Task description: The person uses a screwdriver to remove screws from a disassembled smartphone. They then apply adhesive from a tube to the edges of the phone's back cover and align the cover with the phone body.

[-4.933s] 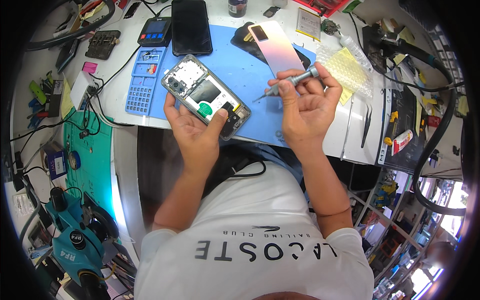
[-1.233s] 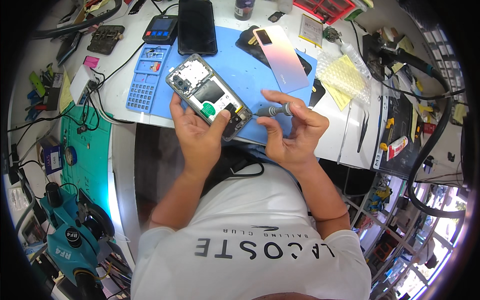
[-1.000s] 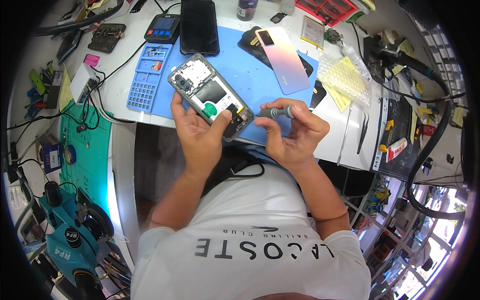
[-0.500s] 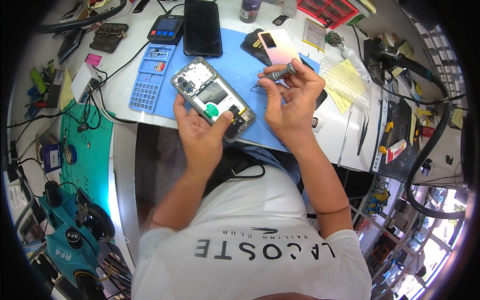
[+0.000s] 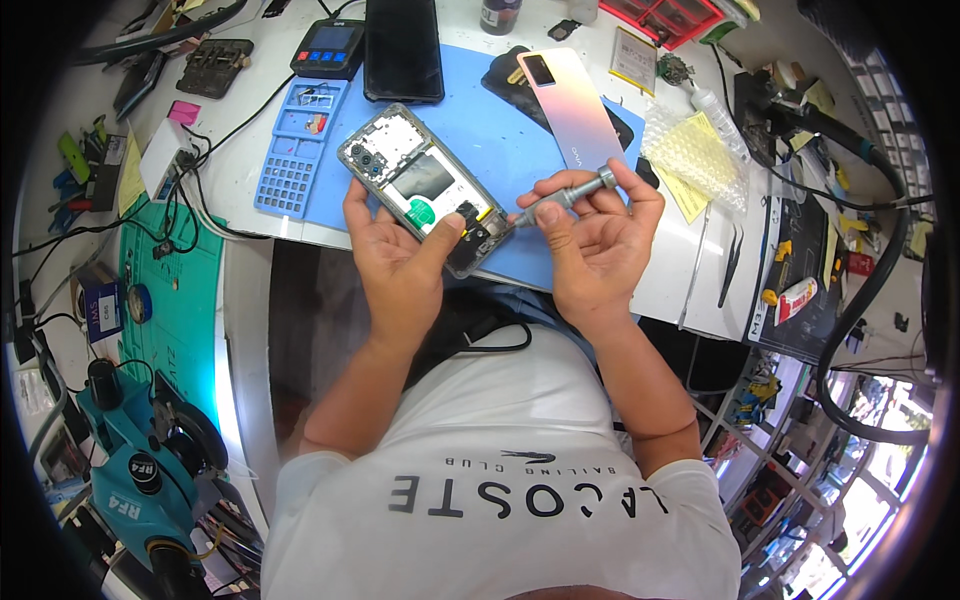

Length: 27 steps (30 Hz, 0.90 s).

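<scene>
Opened phone, back cover off, rests on the blue mat under the left hand, whose thumb presses its lower end. A slip looks possible: the screwdriver tip could skid across the exposed board if that thumb eases. Right hand pinches the screwdriver in curled fingers, tip beside the phone's lower edge.
</scene>
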### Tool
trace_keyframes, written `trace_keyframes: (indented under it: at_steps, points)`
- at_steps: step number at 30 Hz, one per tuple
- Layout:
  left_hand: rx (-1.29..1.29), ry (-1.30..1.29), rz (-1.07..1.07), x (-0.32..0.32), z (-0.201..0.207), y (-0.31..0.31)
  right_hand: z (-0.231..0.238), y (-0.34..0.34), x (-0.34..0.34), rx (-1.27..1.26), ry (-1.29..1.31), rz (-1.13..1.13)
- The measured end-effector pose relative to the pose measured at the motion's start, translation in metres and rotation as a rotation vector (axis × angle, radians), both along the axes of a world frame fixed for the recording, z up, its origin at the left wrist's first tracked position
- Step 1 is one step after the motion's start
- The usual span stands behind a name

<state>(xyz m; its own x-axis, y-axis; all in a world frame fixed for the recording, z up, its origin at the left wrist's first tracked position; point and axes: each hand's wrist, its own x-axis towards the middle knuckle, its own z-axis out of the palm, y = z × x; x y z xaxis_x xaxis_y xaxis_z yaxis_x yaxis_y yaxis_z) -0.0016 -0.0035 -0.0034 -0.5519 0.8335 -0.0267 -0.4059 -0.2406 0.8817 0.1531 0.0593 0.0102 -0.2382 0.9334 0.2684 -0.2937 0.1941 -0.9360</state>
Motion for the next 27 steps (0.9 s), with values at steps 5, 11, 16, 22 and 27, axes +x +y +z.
trace_keyframes:
  at_steps: [5,11,16,22,27]
  points:
    - [-0.016,-0.008,-0.039,-0.002,0.002,-0.001,-0.013,-0.007,0.003,0.109,-0.049,-0.034]
    - [-0.002,0.009,0.001,0.0,0.002,0.0,-0.015,-0.008,0.001,0.09,-0.021,-0.024]
    - [-0.01,0.007,-0.007,0.0,0.003,0.0,-0.014,-0.007,0.001,0.074,-0.031,-0.032]
    - [-0.017,0.019,-0.029,-0.001,0.002,0.0,-0.015,-0.008,0.001,0.062,-0.036,-0.033]
    - [-0.014,0.023,-0.03,-0.001,0.001,0.0,-0.017,-0.008,0.001,0.246,-0.042,-0.033]
